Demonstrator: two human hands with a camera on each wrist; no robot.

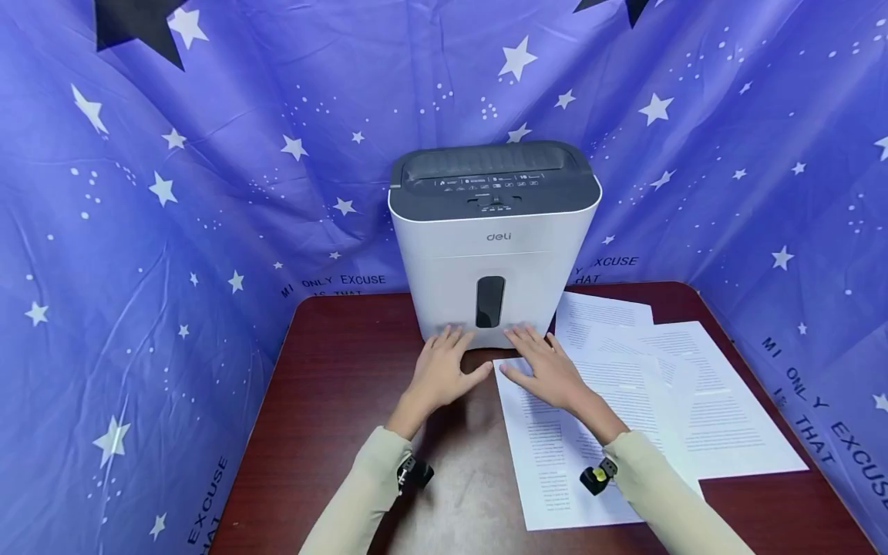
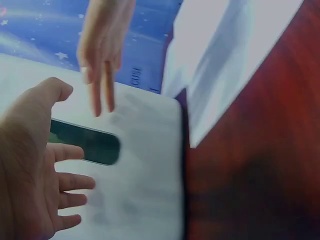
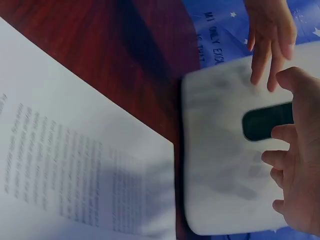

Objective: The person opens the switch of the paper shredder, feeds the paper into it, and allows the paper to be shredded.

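Observation:
A white paper shredder (image 1: pixel 444 270) with a dark grey top and a "deli" label stands upright at the back of the table. Its front has a dark oval window (image 1: pixel 490 302). My left hand (image 1: pixel 440 370) reaches toward the lower front, left of the window, fingers extended and nothing held. On the other side, my right hand (image 1: pixel 544 370) mirrors it with spread fingers, also holding nothing. Fingertips of both hands overlap the shredder's lower front in the head view. Printed sheets (image 1: pixel 576 447) lie under and beside the right forearm.
More printed paper (image 1: pixel 721 401) fans out over the right side of the dark red wooden table (image 1: pixel 333 416). A blue curtain (image 1: pixel 333 108) with white stars hangs close behind the shredder and along both sides. Each wrist wears a small black camera (image 1: pixel 594 479).

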